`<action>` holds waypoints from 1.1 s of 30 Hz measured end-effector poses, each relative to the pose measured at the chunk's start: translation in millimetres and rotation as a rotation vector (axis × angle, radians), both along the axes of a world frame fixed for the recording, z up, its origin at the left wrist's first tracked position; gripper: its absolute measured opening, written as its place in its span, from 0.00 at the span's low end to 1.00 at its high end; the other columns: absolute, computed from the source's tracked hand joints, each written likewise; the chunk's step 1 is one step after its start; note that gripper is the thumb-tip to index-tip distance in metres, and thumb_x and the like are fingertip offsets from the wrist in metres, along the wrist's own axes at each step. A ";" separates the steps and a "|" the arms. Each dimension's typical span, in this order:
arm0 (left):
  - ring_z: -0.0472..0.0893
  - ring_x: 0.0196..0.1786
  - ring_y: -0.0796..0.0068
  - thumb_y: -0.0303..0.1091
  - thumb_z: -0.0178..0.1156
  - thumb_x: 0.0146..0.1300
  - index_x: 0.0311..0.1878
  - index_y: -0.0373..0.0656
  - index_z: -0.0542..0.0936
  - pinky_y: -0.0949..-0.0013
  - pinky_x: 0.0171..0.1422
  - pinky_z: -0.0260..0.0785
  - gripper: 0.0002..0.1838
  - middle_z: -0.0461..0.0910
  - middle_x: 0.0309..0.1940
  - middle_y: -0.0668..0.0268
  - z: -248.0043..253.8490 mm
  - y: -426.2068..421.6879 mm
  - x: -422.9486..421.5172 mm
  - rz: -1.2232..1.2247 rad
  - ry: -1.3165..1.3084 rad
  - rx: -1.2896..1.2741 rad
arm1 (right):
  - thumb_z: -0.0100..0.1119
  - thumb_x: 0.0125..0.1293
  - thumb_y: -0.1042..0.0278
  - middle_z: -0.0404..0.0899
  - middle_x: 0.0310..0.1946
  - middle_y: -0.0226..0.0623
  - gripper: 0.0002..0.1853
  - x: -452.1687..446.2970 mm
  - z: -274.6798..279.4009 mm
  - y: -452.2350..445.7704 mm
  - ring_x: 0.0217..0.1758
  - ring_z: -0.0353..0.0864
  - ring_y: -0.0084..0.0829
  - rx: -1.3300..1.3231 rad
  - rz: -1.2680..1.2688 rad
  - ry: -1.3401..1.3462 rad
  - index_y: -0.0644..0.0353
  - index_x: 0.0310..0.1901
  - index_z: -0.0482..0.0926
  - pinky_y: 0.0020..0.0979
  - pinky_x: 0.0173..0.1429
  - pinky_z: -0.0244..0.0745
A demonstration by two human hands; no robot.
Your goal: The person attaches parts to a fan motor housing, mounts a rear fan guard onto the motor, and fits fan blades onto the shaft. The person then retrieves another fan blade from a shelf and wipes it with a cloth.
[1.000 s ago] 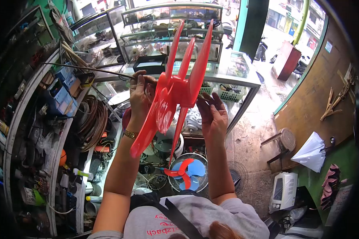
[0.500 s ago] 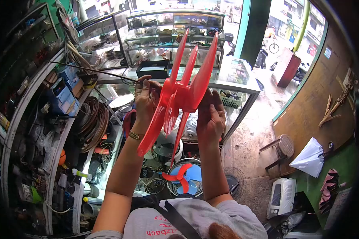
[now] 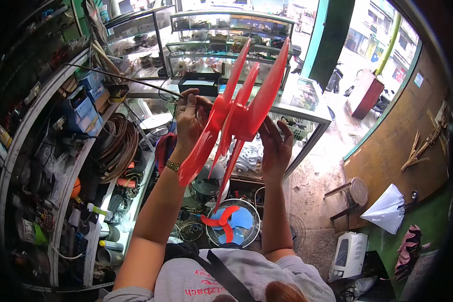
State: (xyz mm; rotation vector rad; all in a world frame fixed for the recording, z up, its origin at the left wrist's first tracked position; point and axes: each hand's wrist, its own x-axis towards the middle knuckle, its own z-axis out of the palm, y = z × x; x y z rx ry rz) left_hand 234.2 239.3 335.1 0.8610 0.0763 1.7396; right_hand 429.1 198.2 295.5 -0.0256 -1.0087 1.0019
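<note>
Glossy red plastic fan blades [image 3: 245, 126] stand at upper centre. The left hand [image 3: 189, 120] pinches a thin dark rod [image 3: 123, 79]; whether the right hand [image 3: 277, 151] grips the blades is hidden. Loose support could drop them onto the round red-and-blue fan [image 3: 231, 223], lower centre.

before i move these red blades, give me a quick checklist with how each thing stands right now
1. Red blades raised above the red-and-blue fan: ok, held up in front of the body.
2. Left hand grip: cannot tell, its contact with the blades is hidden.
3. Right hand grip: cannot tell, fingers partly hidden behind a blade.
4. Left fingers clear of the thin rod: not ok, it runs up to them in this view.
5. Stool apart from the right hand: ok, off to the right.
</note>
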 end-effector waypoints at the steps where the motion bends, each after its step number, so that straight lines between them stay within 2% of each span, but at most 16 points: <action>1: 0.80 0.31 0.73 0.35 0.43 0.69 0.48 0.42 0.70 0.80 0.31 0.76 0.11 0.78 0.30 0.56 2.8 0.3 1.8 -0.023 -0.014 0.084 | 0.41 0.67 0.75 0.65 0.57 0.58 0.19 3.9 -3.2 2.4 0.61 0.67 0.43 -0.013 -0.083 -0.099 0.65 0.58 0.55 0.41 0.65 0.62; 2: 0.80 0.31 0.73 0.35 0.43 0.69 0.48 0.42 0.70 0.80 0.31 0.76 0.11 0.78 0.30 0.56 5.2 -1.2 1.1 -0.022 -0.017 0.076 | 0.42 0.66 0.77 0.67 0.56 0.58 0.20 5.9 -6.5 3.9 0.58 0.70 0.43 -0.027 -0.166 -0.198 0.64 0.59 0.54 0.41 0.63 0.65; 3: 0.80 0.31 0.73 0.35 0.43 0.69 0.48 0.42 0.70 0.80 0.32 0.76 0.11 0.78 0.30 0.56 5.7 -1.8 -0.6 -0.014 0.005 0.034 | 0.46 0.63 0.80 0.71 0.52 0.55 0.18 3.4 -1.8 0.9 0.56 0.72 0.43 -0.071 -0.179 -0.144 0.66 0.55 0.61 0.41 0.62 0.66; 4: 0.80 0.31 0.73 0.35 0.43 0.69 0.48 0.42 0.70 0.80 0.32 0.76 0.11 0.78 0.30 0.56 5.7 -2.0 -1.0 -0.006 0.026 -0.005 | 0.46 0.63 0.80 0.71 0.52 0.55 0.18 5.8 -4.0 1.8 0.56 0.72 0.43 -0.077 -0.179 -0.146 0.66 0.55 0.61 0.41 0.62 0.66; 6: 0.80 0.31 0.73 0.35 0.43 0.69 0.48 0.43 0.70 0.79 0.32 0.76 0.10 0.78 0.29 0.57 7.3 -4.1 4.7 -0.005 -0.001 0.034 | 0.49 0.61 0.81 0.74 0.48 0.54 0.13 12.0 -5.9 4.0 0.53 0.75 0.42 -0.028 -0.245 -0.237 0.68 0.49 0.68 0.40 0.60 0.69; 7: 0.79 0.31 0.74 0.36 0.43 0.69 0.47 0.43 0.70 0.79 0.32 0.76 0.10 0.77 0.29 0.57 11.9 -7.6 6.3 0.023 0.003 0.018 | 0.49 0.60 0.83 0.78 0.42 0.51 0.09 11.7 -1.9 0.2 0.49 0.78 0.39 -0.099 -0.314 -0.244 0.69 0.42 0.73 0.39 0.57 0.72; 11: 0.79 0.31 0.74 0.36 0.44 0.69 0.47 0.44 0.70 0.78 0.32 0.75 0.10 0.77 0.29 0.58 13.0 -7.4 6.8 0.057 0.032 0.061 | 0.48 0.59 0.85 0.80 0.38 0.49 0.10 20.3 -3.0 1.1 0.44 0.80 0.36 -0.080 -0.274 -0.265 0.69 0.42 0.73 0.35 0.52 0.75; 14: 0.79 0.31 0.74 0.36 0.43 0.69 0.47 0.44 0.69 0.78 0.33 0.75 0.10 0.77 0.29 0.58 10.7 -6.9 6.0 0.040 0.043 0.066 | 0.48 0.60 0.85 0.81 0.34 0.44 0.09 25.6 -3.2 0.8 0.39 0.81 0.31 -0.144 -0.342 -0.379 0.69 0.41 0.73 0.29 0.46 0.75; 16: 0.78 0.31 0.74 0.36 0.43 0.69 0.47 0.43 0.69 0.77 0.34 0.75 0.09 0.77 0.29 0.58 9.4 -6.0 7.8 0.036 0.018 0.037 | 0.52 0.60 0.82 0.81 0.27 0.38 0.07 28.2 -4.4 4.1 0.32 0.82 0.26 -0.086 -0.588 -0.579 0.66 0.40 0.74 0.24 0.37 0.74; 17: 0.78 0.31 0.74 0.35 0.43 0.69 0.47 0.43 0.69 0.77 0.34 0.75 0.09 0.77 0.29 0.59 8.0 -6.0 9.7 0.038 -0.011 0.012 | 0.52 0.60 0.82 0.81 0.27 0.38 0.07 28.8 -4.1 3.0 0.32 0.82 0.26 -0.082 -0.586 -0.580 0.66 0.40 0.74 0.24 0.37 0.74; 19: 0.78 0.31 0.75 0.35 0.43 0.69 0.47 0.43 0.69 0.76 0.34 0.75 0.09 0.77 0.29 0.59 4.8 -4.4 10.1 0.041 0.009 0.020 | 0.52 0.61 0.79 0.78 0.20 0.34 0.05 28.9 0.2 -1.2 0.24 0.78 0.22 -0.060 -0.742 -0.726 0.63 0.39 0.74 0.23 0.29 0.71; 23: 0.78 0.31 0.74 0.35 0.43 0.69 0.48 0.45 0.70 0.74 0.36 0.74 0.10 0.77 0.29 0.60 -1.6 0.4 7.4 0.010 0.042 0.065 | 0.51 0.62 0.75 0.72 0.16 0.34 0.03 25.1 -2.4 -5.1 0.18 0.73 0.24 -0.098 -0.836 -0.836 0.61 0.37 0.73 0.27 0.23 0.66; 28: 0.77 0.30 0.77 0.35 0.44 0.69 0.47 0.45 0.70 0.76 0.36 0.74 0.09 0.76 0.28 0.63 -0.2 -3.4 7.0 -0.029 0.060 0.077 | 0.50 0.62 0.78 0.73 0.18 0.36 0.03 24.5 -8.5 -4.6 0.19 0.74 0.27 -0.048 -0.785 -0.777 0.62 0.37 0.73 0.27 0.25 0.69; 30: 0.76 0.30 0.80 0.34 0.45 0.68 0.47 0.45 0.70 0.78 0.36 0.73 0.08 0.75 0.27 0.66 -3.6 -5.4 6.1 -0.009 0.027 0.001 | 0.51 0.62 0.79 0.73 0.18 0.37 0.02 26.3 -6.0 -3.8 0.19 0.75 0.28 0.093 -0.862 -0.806 0.63 0.35 0.72 0.28 0.26 0.70; 31: 0.73 0.29 0.79 0.37 0.42 0.70 0.50 0.44 0.71 0.77 0.33 0.70 0.12 0.73 0.28 0.64 -6.8 -1.3 8.6 0.081 0.047 -0.007 | 0.50 0.63 0.77 0.71 0.16 0.36 0.01 25.5 -4.6 -3.7 0.17 0.72 0.26 0.115 -0.891 -0.777 0.63 0.34 0.72 0.28 0.24 0.67; 33: 0.73 0.29 0.79 0.36 0.43 0.70 0.50 0.44 0.71 0.77 0.33 0.69 0.12 0.73 0.28 0.64 -7.7 0.1 10.0 0.084 0.055 0.026 | 0.49 0.63 0.76 0.70 0.15 0.36 0.02 27.0 -6.2 -7.1 0.17 0.70 0.25 0.009 -0.824 -0.802 0.63 0.33 0.72 0.27 0.23 0.65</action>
